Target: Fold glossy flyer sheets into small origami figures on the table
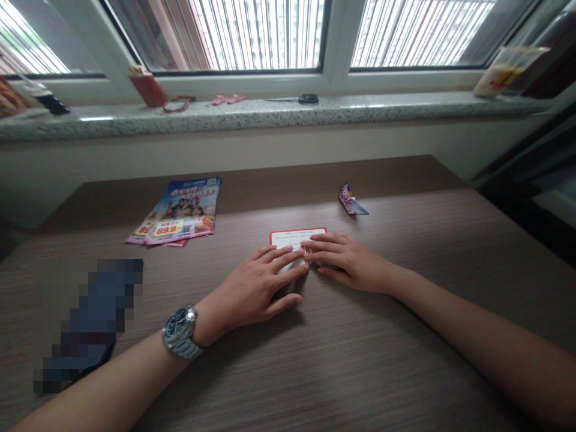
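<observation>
A small white paper with a red border point(297, 236) lies on the wooden table point(288, 372). My left hand point(256, 285), with a metal watch point(182, 330) on its wrist, rests over the paper's lower left part, fingers spread. From the right, my right hand point(351, 261) lies flat with its fingertips on the paper's right part. The fingertips of both hands come close together and hide the paper's lower area. Neither hand grips anything. Beyond my right hand stands a small folded piece of colourful printed paper point(350, 201).
Colourful flyers point(184, 210) lie at the back left. A blurred-out dark blue object point(99, 318) is beside my left forearm. On the stone windowsill point(373, 109) are a red container point(148, 89), a bracelet, pink pieces, scissors point(306, 99) and a clear cup point(504, 75).
</observation>
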Demonstrator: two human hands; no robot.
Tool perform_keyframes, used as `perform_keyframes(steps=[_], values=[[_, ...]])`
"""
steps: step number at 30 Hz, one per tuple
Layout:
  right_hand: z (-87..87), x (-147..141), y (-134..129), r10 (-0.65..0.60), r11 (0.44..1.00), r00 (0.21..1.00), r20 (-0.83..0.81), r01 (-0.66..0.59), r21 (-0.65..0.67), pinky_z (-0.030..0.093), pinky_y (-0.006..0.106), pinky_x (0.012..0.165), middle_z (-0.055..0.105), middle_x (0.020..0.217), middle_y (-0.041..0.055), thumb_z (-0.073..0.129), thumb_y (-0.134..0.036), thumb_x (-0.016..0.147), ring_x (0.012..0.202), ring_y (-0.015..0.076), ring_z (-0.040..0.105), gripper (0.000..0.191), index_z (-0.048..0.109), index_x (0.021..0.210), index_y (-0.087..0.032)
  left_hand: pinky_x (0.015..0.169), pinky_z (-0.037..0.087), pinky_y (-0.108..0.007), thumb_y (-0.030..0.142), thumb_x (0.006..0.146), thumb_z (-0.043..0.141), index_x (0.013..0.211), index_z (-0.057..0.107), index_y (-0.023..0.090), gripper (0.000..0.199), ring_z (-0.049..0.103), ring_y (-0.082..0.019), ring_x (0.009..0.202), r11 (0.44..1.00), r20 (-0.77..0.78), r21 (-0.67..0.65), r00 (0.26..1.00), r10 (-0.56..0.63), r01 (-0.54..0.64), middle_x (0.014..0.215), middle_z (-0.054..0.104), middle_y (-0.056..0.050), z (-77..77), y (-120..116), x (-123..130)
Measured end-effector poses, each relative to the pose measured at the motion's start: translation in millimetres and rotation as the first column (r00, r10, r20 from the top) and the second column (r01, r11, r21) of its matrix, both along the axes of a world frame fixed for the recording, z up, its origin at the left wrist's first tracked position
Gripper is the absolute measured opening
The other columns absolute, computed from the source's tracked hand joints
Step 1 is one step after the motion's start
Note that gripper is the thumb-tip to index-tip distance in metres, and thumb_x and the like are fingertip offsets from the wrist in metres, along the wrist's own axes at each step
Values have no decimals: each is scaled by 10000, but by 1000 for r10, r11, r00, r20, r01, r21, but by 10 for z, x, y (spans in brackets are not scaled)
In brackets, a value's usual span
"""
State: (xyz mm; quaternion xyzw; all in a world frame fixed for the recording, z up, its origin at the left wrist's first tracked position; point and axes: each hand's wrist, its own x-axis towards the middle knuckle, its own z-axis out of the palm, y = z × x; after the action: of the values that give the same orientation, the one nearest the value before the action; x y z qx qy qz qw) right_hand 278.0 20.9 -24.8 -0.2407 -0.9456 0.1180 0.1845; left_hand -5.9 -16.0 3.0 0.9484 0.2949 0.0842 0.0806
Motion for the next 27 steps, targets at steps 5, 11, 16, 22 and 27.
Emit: perform_keyframes(steps=[5, 11, 16, 22, 27], values=[[11, -7, 0, -2, 1000, 1000, 12, 2, -7, 416, 533, 1169, 580, 1506, 77, 557, -289, 1033, 1432, 275, 484, 389, 593, 1419, -253, 1164, 399, -520, 525, 1030, 503, 1499, 506, 254, 542, 462, -333, 1433, 1000, -10, 3, 1000, -4, 4, 1568, 482, -127, 0, -6, -5], [13, -10, -4, -4, 1000, 1000, -3, 4, -9, 422, 528, 1167, 590, 1496, 77, 574, -285, 1025, 1430, 269, 489, 379, 605, 1403, -270, 1155, 409, -528, 527, 1026, 513, 1491, 516, 263, 535, 468, -335, 1425, 1000, 15, 3, 1000, 0, 0, 1580, 468, -122, -6, -4, -3], [3, -8, -1, 1, 1000, 1000, 2, -1, -5, 415, 538, 1174, 573, 1513, 74, 553, -285, 1036, 1450, 272, 463, 379, 596, 1412, -263, 1141, 422, -536, 551, 1021, 509, 1481, 523, 263, 542, 483, -341, 1407, 1000, -4, 16, 1000, 0, 1, 1562, 488, -124, 7, 1, 6], [-4, -5, 12, 14, 1000, 1000, 9, -14, -4, 417, 537, 1170, 572, 1514, 80, 550, -283, 1037, 1447, 273, 464, 379, 591, 1412, -249, 1145, 426, -522, 545, 1028, 494, 1484, 517, 253, 542, 480, -337, 1411, 1000, -13, 5, 1000, -2, 2, 1564, 483, -130, 29, -1, 7], [17, -7, 11, 15, 1000, 1000, 23, -14, -11, 416, 531, 1171, 564, 1523, 72, 541, -300, 1043, 1443, 274, 466, 367, 592, 1403, -249, 1147, 421, -527, 557, 1034, 474, 1490, 511, 246, 554, 479, -341, 1407, 1000, -37, 14, 999, -5, 6, 1568, 474, -134, 27, 2, 7]])
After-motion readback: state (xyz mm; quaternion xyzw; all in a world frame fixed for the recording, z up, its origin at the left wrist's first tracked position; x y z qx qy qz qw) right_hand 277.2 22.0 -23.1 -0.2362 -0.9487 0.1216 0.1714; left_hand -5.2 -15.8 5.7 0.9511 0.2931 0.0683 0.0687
